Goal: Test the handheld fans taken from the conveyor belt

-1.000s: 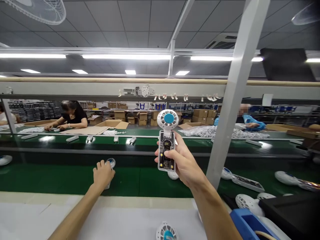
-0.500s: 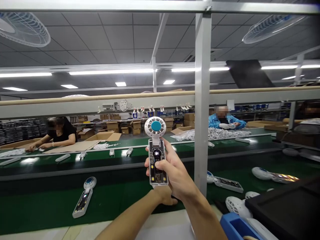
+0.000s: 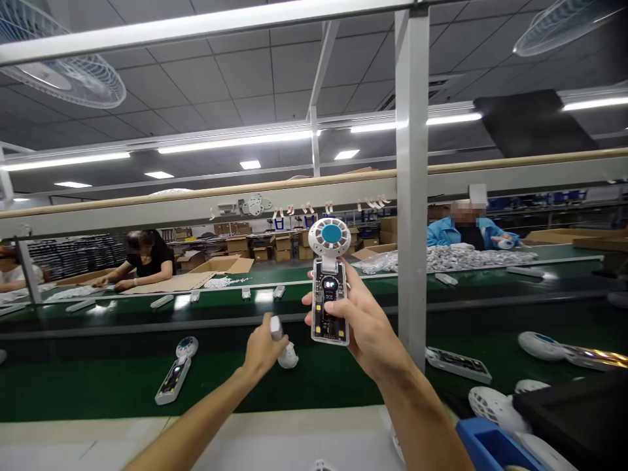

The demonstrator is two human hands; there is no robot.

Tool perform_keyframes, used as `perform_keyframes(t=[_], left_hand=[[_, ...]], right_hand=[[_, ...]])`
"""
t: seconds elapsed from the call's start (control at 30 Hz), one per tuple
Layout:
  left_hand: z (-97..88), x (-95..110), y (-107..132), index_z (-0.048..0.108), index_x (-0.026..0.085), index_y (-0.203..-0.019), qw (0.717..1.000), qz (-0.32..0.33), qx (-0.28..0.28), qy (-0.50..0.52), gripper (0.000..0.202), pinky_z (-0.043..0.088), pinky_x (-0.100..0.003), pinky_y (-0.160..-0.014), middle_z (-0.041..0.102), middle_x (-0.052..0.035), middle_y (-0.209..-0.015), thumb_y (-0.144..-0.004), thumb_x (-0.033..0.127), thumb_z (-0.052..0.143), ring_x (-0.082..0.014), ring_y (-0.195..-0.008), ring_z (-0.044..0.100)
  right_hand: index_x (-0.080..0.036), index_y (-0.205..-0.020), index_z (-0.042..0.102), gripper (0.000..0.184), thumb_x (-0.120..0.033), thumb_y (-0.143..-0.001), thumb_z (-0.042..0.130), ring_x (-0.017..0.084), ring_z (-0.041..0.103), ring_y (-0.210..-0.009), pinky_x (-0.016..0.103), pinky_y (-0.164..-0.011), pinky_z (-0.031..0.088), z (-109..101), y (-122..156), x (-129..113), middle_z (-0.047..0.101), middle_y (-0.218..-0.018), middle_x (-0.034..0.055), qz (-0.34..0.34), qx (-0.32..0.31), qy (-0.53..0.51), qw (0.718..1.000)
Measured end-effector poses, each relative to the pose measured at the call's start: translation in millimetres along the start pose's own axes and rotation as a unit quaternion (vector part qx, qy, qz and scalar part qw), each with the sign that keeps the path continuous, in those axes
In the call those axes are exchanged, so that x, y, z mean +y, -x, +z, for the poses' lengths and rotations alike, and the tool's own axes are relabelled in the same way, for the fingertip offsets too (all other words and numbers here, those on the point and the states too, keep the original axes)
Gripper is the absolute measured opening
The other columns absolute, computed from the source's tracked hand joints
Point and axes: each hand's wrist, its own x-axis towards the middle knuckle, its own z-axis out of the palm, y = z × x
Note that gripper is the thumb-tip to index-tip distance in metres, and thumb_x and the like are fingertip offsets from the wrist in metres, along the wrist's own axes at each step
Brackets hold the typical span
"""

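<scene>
My right hand (image 3: 360, 317) holds a small handheld fan (image 3: 330, 301) upright in front of me. The fan has a round white head with a blue centre. Its handle shows a bare circuit board with a lit display, and my thumb presses on the board's middle. My left hand (image 3: 263, 347) is closed around another white handheld fan (image 3: 288, 355), slightly blurred, its round head pointing down over the green belt. Left of that hand, a fan with an exposed board (image 3: 175, 373) lies on the belt.
A metal post (image 3: 412, 196) stands right of my right hand. More fans (image 3: 458, 364) lie on the belt at right, near a blue tray (image 3: 490, 445) and a dark box (image 3: 579, 418). Across the line, a person in black (image 3: 150, 258) and one in blue (image 3: 473, 229) handle parts.
My left hand has come out from beneath my right wrist and moved left and up, now with a white fan in it. The right hand still holds its fan; the view has tilted.
</scene>
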Motion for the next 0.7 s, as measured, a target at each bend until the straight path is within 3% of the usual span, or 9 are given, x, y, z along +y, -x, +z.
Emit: perform_keyframes(t=[0.07, 0.17, 0.27, 0.37, 0.47, 0.53, 0.63, 0.7], left_hand=[[-18.4, -25, 3, 0.057, 0.021, -0.114, 0.999, -0.031, 0.015, 0.009, 0.038, 0.053, -0.029, -0.065, 0.068, -0.0072, -0.095, -0.077, 0.028, 0.064, -0.025, -0.087, 0.068], [-40.4, -58, 15, 0.061, 0.018, -0.096, 0.997, -0.075, -0.012, 0.03, 0.023, 0.051, -0.026, -0.048, 0.067, -0.0073, -0.093, -0.075, 0.028, 0.063, -0.0207, -0.072, 0.065], [-57.7, -78, 28, 0.062, 0.017, -0.096, 0.988, -0.117, -0.074, 0.069, 0.03, 0.05, -0.024, -0.041, 0.067, -0.0069, -0.089, -0.071, 0.031, 0.07, -0.0209, -0.071, 0.065], [-69.5, -85, 38, 0.06, 0.017, -0.102, 0.962, -0.194, -0.144, 0.125, 0.042, 0.049, -0.025, -0.038, 0.066, -0.0054, -0.075, -0.067, 0.034, 0.076, -0.0242, -0.066, 0.067], [-70.1, -80, 43, 0.059, 0.015, -0.093, 0.919, -0.282, -0.196, 0.192, 0.038, 0.046, -0.027, -0.036, 0.066, -0.0075, -0.066, -0.064, 0.032, 0.078, -0.0252, -0.055, 0.065], [-64.5, -70, 44, 0.056, 0.015, -0.082, 0.897, -0.312, -0.191, 0.249, 0.028, 0.041, -0.024, -0.036, 0.063, -0.008, -0.06, -0.071, 0.035, 0.072, -0.0198, -0.047, 0.059], [-56.9, -39, 45, 0.055, 0.015, -0.082, 0.872, -0.288, -0.151, 0.365, 0.022, 0.04, -0.021, -0.04, 0.059, -0.005, -0.059, -0.086, 0.037, 0.054, -0.0127, -0.045, 0.051], [-58.5, -12, 46, 0.057, 0.014, -0.09, 0.855, -0.238, -0.13, 0.442, 0.02, 0.045, -0.023, -0.047, 0.06, -0.0044, -0.066, -0.09, 0.031, 0.047, -0.0126, -0.051, 0.054]], right_hand=[[-0.028, -0.151, 0.024, 0.084, -0.019, -0.077, 0.062, 0.018, 0.068, -0.07, 0.032, -0.065, 0.055, 2, 0, 0, 0.069, -0.093, 0.0021, 0.002, 0.004, 0.002, 1.0], [-0.027, -0.15, 0.024, 0.083, -0.019, -0.077, 0.062, 0.018, 0.067, -0.071, 0.032, -0.064, 0.055, 5, -1, 1, 0.069, -0.094, 0.0023, 0.002, 0.007, 0.008, 1.0], [-0.027, -0.149, 0.026, 0.081, -0.02, -0.077, 0.063, 0.018, 0.067, -0.072, 0.031, -0.064, 0.055, 8, 0, 2, 0.07, -0.094, 0.0024, -0.003, 0.001, 0.007, 1.0], [-0.027, -0.149, 0.027, 0.078, -0.019, -0.079, 0.061, 0.018, 0.067, -0.073, 0.031, -0.066, 0.055, 11, 1, 3, 0.07, -0.094, 0.0022, -0.004, -0.001, 0.01, 1.0], [-0.028, -0.149, 0.026, 0.078, -0.018, -0.079, 0.06, 0.018, 0.067, -0.071, 0.032, -0.066, 0.055, 11, 2, 4, 0.07, -0.093, 0.0023, 0.005, -0.006, 0.012, 1.0], [-0.029, -0.15, 0.025, 0.081, -0.019, -0.079, 0.061, 0.019, 0.067, -0.072, 0.033, -0.066, 0.054, 11, 3, 6, 0.071, -0.094, 0.0028, 0.01, -0.012, 0.016, 1.0], [-0.03, -0.151, 0.024, 0.082, -0.022, -0.081, 0.065, 0.019, 0.068, -0.073, 0.033, -0.066, 0.054, 12, 3, 8, 0.07, -0.095, 0.0032, 0.01, -0.011, 0.022, 1.0], [-0.031, -0.15, 0.027, 0.079, -0.027, -0.082, 0.068, 0.02, 0.068, -0.074, 0.033, -0.067, 0.054, 12, 2, 8, 0.07, -0.097, 0.0037, 0.006, 0.003, 0.026, 1.0]])
